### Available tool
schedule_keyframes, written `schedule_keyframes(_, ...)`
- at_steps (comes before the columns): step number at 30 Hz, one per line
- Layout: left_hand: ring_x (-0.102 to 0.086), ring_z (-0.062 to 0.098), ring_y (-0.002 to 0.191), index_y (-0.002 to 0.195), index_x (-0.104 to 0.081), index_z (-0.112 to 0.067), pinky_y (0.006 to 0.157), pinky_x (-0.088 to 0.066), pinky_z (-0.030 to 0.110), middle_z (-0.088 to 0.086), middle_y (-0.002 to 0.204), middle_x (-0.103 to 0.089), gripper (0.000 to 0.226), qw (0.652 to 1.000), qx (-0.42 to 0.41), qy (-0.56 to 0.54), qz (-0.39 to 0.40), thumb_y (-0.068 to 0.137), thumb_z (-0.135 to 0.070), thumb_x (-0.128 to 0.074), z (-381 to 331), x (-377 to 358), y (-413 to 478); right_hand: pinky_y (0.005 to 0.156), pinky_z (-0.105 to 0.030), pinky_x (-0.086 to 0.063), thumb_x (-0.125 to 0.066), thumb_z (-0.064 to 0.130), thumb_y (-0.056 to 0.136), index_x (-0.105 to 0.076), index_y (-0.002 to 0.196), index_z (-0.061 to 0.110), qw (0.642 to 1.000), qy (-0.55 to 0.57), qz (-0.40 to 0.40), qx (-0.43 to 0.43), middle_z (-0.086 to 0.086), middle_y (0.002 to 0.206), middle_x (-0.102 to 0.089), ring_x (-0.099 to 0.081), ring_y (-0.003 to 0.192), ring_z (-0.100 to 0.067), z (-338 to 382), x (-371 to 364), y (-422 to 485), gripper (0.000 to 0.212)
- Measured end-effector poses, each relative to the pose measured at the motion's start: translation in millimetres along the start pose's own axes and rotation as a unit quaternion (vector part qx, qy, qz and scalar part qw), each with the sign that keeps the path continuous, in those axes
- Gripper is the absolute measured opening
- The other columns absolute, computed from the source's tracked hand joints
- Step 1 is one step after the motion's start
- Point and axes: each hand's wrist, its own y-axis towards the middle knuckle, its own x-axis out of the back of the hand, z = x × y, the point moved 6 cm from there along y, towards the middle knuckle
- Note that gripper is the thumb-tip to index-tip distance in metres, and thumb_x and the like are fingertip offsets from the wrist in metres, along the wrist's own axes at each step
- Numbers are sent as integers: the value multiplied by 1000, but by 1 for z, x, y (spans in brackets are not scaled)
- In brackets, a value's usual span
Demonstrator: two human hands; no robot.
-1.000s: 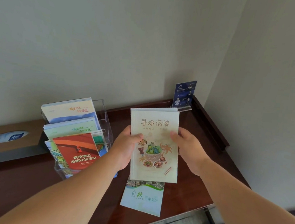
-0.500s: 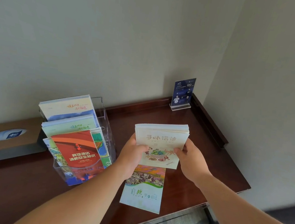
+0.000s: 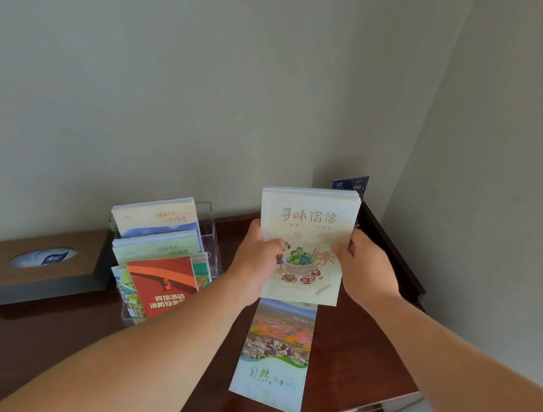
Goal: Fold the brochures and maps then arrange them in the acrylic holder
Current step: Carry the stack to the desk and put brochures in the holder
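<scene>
I hold a stack of cream brochures [image 3: 308,219] with a food-basket picture upright above the desk. My left hand [image 3: 255,260] grips its left edge and my right hand [image 3: 364,270] grips its right edge. Below the stack a long green landscape brochure [image 3: 275,354] lies flat on the dark wooden desk [image 3: 358,361]. To the left stands the clear acrylic holder [image 3: 210,233], tiered, with blue-and-white brochures [image 3: 157,215] at the back, green ones [image 3: 158,245] in the middle and a red brochure [image 3: 161,283] in front. My left forearm hides the holder's lower front.
A brown tissue box [image 3: 38,264] sits at the left end of the desk. A small dark-blue sign [image 3: 352,182] stands in the back right corner, mostly behind the stack. Walls close the desk at the back and right; a raised rail [image 3: 394,252] runs along the right edge.
The cream stack was tipped down toward the desk half a second ago and is now raised upright again, higher and further back. Both hands kept their grip on its sides.
</scene>
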Motion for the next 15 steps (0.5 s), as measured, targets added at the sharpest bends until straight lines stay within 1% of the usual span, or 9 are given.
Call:
schedule_keyframes(1, -60, 16, 103, 108, -52, -29, 87, -50, 40, -4, 111, -64, 32, 1000, -7, -3, -7, 93, -1, -50, -12, 2, 1, 83, -41, -56, -53, 24, 99, -54, 128, 22, 1000, -3, -5, 16, 4, 116, -68, -65, 101, -18, 12, 6, 4, 29)
schedule_keyframes(4, -63, 22, 101, 110, -53, -26, 81, -53, 44, 1, 109, -65, 29, 999, -38, -7, -33, 92, -3, -51, -53, 17, 2, 81, -43, -56, -55, 26, 98, -49, 131, 22, 998, -2, -25, 61, 4, 112, -70, -67, 97, -19, 54, 20, 15, 34)
schedule_keyframes(5, -63, 22, 101, 109, -54, -26, 81, -54, 44, 2, 109, -66, 29, 998, -50, -7, -40, 91, -3, -52, -68, 24, 2, 81, -44, -56, -56, 26, 97, -49, 128, 21, 997, 9, -31, 71, 4, 111, -70, -67, 97, -19, 68, 23, 19, 32)
schedule_keyframes(7, -64, 23, 101, 105, -56, -27, 85, -54, 47, 2, 109, -67, 28, 996, -76, -3, -55, 89, -3, -54, -97, 41, 1, 81, -43, -56, -58, 27, 96, -53, 120, 21, 995, 36, -42, 89, 4, 109, -69, -66, 96, -19, 95, 25, 28, 26)
schedule_keyframes(9, -65, 24, 102, 106, -57, -25, 89, -53, 51, 3, 110, -68, 28, 993, -92, -2, -74, 89, -4, -54, -123, 61, -1, 75, -37, -54, -60, 28, 95, -56, 116, 22, 991, 51, -58, 114, 8, 102, -67, -64, 91, -17, 125, 22, 35, 22)
schedule_keyframes(11, -64, 27, 104, 112, -57, -21, 93, -51, 54, 5, 112, -68, 30, 990, -103, -8, -93, 89, -2, -53, -146, 84, -4, 64, -27, -48, -60, 28, 94, -57, 115, 23, 985, 65, -62, 145, 15, 92, -62, -61, 84, -13, 156, 13, 42, 22)
schedule_keyframes(12, -64, 27, 105, 114, -57, -20, 94, -50, 55, 5, 113, -68, 31, 989, -108, -8, -104, 89, -1, -53, -156, 96, -5, 61, -25, -45, -60, 28, 94, -57, 115, 23, 983, 71, -59, 158, 16, 90, -60, -61, 82, -11, 171, 7, 46, 21)
schedule_keyframes(15, -63, 28, 109, 117, -57, -19, 98, -47, 55, 6, 116, -68, 33, 982, -125, -4, -139, 90, 0, -54, -182, 135, -7, 56, -22, -41, -60, 30, 94, -57, 116, 23, 978, 86, -44, 183, 15, 89, -59, -58, 77, -4, 211, -13, 57, 22)
